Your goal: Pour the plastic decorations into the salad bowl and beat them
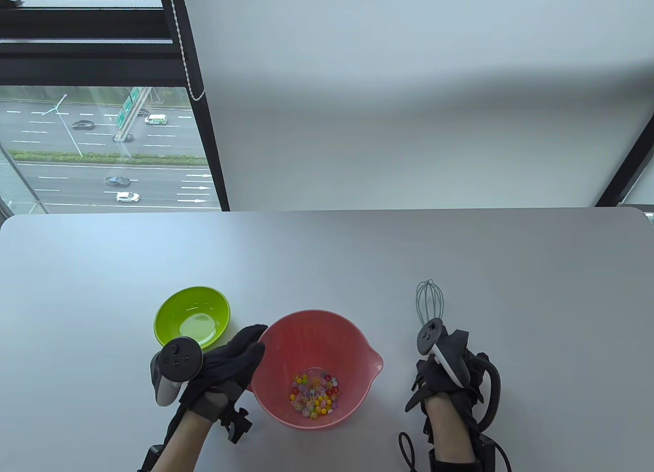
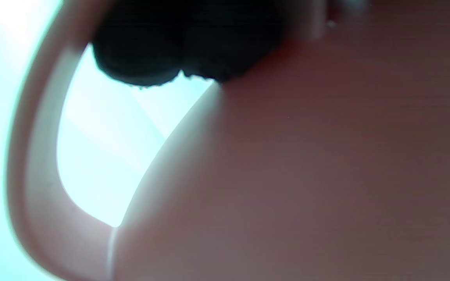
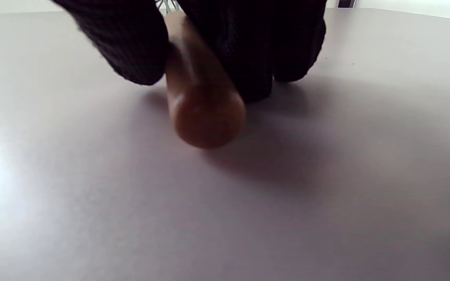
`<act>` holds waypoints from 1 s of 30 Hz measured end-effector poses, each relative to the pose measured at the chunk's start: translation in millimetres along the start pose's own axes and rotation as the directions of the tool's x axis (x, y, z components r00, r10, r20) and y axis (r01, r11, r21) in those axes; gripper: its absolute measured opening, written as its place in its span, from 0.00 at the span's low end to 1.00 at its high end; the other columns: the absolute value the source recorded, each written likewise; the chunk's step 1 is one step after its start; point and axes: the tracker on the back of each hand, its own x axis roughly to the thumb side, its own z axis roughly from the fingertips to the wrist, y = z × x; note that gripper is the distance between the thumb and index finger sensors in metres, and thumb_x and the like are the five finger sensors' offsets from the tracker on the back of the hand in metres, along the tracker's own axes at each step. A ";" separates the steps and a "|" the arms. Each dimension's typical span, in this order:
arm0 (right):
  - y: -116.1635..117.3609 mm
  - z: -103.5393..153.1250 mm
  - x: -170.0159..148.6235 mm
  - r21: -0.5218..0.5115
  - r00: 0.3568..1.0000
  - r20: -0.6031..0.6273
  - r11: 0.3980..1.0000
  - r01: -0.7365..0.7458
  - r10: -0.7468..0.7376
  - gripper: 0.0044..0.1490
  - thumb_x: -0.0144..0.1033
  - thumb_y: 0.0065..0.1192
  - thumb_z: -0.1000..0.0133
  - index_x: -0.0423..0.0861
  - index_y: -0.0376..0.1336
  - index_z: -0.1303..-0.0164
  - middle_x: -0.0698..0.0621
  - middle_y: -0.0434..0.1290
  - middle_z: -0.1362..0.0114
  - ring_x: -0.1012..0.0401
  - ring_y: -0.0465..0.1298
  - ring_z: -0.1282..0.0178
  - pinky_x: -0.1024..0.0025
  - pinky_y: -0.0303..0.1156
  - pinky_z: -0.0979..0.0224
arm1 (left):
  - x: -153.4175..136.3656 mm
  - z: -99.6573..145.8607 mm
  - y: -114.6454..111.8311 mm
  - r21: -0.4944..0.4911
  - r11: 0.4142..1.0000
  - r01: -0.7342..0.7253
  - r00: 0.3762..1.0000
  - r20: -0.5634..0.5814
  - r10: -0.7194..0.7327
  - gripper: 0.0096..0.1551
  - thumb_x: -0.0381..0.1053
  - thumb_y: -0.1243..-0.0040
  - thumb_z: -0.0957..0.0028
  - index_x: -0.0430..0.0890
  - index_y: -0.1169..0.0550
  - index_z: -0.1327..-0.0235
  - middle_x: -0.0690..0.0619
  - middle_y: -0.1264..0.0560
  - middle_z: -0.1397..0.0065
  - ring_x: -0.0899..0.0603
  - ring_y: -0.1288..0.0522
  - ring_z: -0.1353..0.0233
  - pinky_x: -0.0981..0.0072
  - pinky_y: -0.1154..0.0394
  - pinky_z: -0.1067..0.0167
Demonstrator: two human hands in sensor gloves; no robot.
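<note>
The pink salad bowl point(image 1: 357, 339) stands near the table's front edge with the colourful plastic decorations point(image 1: 314, 395) heaped in its bottom. My left hand point(image 1: 254, 340) holds the bowl's left rim; in the left wrist view dark fingertips point(image 2: 178, 50) press on the pink wall point(image 2: 307, 175) under the rim. The whisk point(image 1: 429, 301) lies on the table to the right, wires pointing away. My right hand point(image 1: 438, 372) covers its handle. Seen from the right wrist, thumb and fingers point(image 3: 256, 50) pinch the brown wooden handle point(image 3: 205, 109), which lies on the table.
An empty green bowl point(image 1: 168, 313) sits just left of and behind the pink bowl, close to my left hand. The grey table point(image 1: 327, 257) ends at a wall and a window behind.
</note>
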 end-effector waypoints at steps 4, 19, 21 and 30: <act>-4.3 2.3 -3.9 -0.157 0.982 0.094 0.972 0.175 -0.162 0.42 0.58 0.60 0.40 0.47 0.56 0.21 0.55 0.76 0.39 0.50 0.68 0.28 0.46 0.46 0.18 | 0.2 0.1 -0.3 0.001 1.000 -0.002 1.000 0.000 0.002 0.38 0.65 0.50 0.40 0.39 0.27 0.31 0.52 0.18 0.66 0.41 0.19 0.59 0.38 0.33 0.30; -37.7 45.4 -2.8 -0.305 0.577 0.683 0.543 0.783 -0.448 0.37 0.72 0.51 0.43 0.56 0.68 0.35 0.67 0.83 0.62 0.63 0.81 0.49 0.56 0.66 0.23 | 0.2 0.2 -0.9 0.003 1.000 -0.014 1.000 -0.002 0.014 0.38 0.66 0.51 0.40 0.39 0.26 0.31 0.52 0.18 0.66 0.41 0.19 0.59 0.38 0.33 0.30; -39.6 48.2 -1.2 -0.215 0.484 0.721 0.503 0.837 -0.496 0.37 0.72 0.53 0.43 0.56 0.68 0.35 0.66 0.83 0.61 0.62 0.81 0.48 0.55 0.65 0.22 | 0.3 0.2 -0.9 0.002 1.000 -0.015 1.000 -0.002 0.015 0.38 0.66 0.51 0.40 0.39 0.26 0.31 0.52 0.18 0.66 0.41 0.19 0.59 0.38 0.33 0.30; -47.0 56.4 0.7 -0.167 0.414 0.785 0.485 0.858 -0.462 0.37 0.72 0.59 0.45 0.57 0.67 0.35 0.67 0.82 0.60 0.62 0.80 0.45 0.55 0.64 0.20 | 0.5 0.2 -1.2 0.001 1.000 -0.025 1.000 -0.005 0.025 0.38 0.66 0.51 0.40 0.39 0.26 0.31 0.52 0.18 0.66 0.41 0.19 0.59 0.38 0.33 0.30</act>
